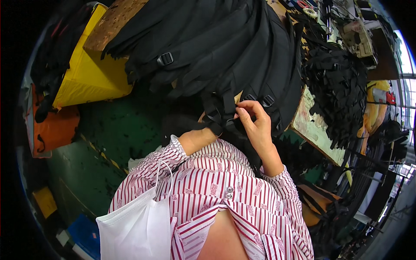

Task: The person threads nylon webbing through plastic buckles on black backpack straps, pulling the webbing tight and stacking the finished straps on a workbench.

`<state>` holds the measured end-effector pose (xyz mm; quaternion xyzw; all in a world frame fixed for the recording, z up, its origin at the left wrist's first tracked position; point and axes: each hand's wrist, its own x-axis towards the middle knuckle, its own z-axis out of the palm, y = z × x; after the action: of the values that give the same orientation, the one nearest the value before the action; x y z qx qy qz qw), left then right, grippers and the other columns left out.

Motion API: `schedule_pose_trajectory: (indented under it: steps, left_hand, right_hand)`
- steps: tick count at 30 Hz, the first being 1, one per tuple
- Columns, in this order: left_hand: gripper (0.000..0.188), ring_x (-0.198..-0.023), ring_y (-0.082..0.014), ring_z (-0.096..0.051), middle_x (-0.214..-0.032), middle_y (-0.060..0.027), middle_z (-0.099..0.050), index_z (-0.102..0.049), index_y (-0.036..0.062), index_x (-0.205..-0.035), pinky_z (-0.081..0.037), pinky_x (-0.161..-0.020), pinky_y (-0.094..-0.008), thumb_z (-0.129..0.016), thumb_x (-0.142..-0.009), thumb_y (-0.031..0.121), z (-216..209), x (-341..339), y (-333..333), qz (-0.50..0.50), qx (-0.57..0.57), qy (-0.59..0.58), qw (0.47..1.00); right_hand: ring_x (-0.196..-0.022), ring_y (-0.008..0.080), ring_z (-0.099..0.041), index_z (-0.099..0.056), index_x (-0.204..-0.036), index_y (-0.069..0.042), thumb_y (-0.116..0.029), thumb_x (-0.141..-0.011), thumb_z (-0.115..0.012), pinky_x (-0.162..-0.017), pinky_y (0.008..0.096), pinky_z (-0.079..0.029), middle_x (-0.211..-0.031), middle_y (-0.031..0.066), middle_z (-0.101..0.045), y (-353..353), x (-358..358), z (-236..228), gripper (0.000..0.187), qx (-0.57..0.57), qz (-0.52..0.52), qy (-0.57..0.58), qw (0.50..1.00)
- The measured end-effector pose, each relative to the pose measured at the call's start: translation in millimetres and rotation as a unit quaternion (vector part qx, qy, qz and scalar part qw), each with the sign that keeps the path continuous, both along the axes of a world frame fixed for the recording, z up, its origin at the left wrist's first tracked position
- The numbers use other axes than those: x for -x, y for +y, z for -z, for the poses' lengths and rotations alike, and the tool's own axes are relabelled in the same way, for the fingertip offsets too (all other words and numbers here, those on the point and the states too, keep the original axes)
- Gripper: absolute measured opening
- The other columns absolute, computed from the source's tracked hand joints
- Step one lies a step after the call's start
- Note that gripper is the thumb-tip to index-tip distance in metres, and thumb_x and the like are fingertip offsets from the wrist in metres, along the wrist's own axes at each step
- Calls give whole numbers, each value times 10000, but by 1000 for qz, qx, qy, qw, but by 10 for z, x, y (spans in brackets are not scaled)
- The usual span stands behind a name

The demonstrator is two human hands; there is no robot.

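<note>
My right hand (259, 125) is closed, thumb and forefinger pinching the edge of a black webbing strap (228, 105) at the front of the pile. Beside it, lower and to the left, my left hand (197, 141) is bent in among the black straps and closed on one; webbing covers most of its fingers. Both hands are close together in front of my body. Above them hangs a thick bundle of black padded shoulder straps (208, 47), fanned over a support. Black plastic buckles (268, 101) sit on several of them, one buckle (165, 59) farther left.
A yellow sheet-like bin (93, 80) and an orange container (56, 130) stand left on the green floor (104, 134). At right, a worn board (318, 125) holds a heap of black webbing pieces (336, 86), near a machine (359, 41). A white mask (134, 225) hangs at my chest.
</note>
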<state>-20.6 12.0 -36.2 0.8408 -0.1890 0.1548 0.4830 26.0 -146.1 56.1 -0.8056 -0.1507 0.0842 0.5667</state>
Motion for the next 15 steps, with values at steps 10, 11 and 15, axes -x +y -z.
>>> schedule_pose_trajectory:
  steps: [10,11,15]
  left_hand:
    - [214,-884,-175,-638,-972,-79,-654,-626,64,-1096,-511,-766,-301,-575,-889,41,119,22,-47,121,163,316,927]
    - [195,-822,-107,-606,-908,-45,-644,-631,59,-1099,-499,-739,-256,-589,-914,105,-229,-17,-31,129,283,401,862]
    - [247,-800,-87,-578,-912,-26,-626,-606,18,-1129,-480,-755,-240,-570,-947,180,-571,-49,56,149,377,404,820]
  right_hand:
    - [-787,215,-538,-577,-881,6,-75,-797,-688,-699,318,-438,-838,90,-552,-15,4,-157,161,39,-17,-89,995]
    - [-774,211,-526,-559,-854,7,-59,-796,-680,-687,320,-429,-823,91,-534,-48,2,-138,149,40,20,-83,996]
    - [-816,287,-541,-583,-876,-18,-22,-758,-675,-705,358,-411,-860,101,-560,-93,18,-98,149,70,45,-246,966]
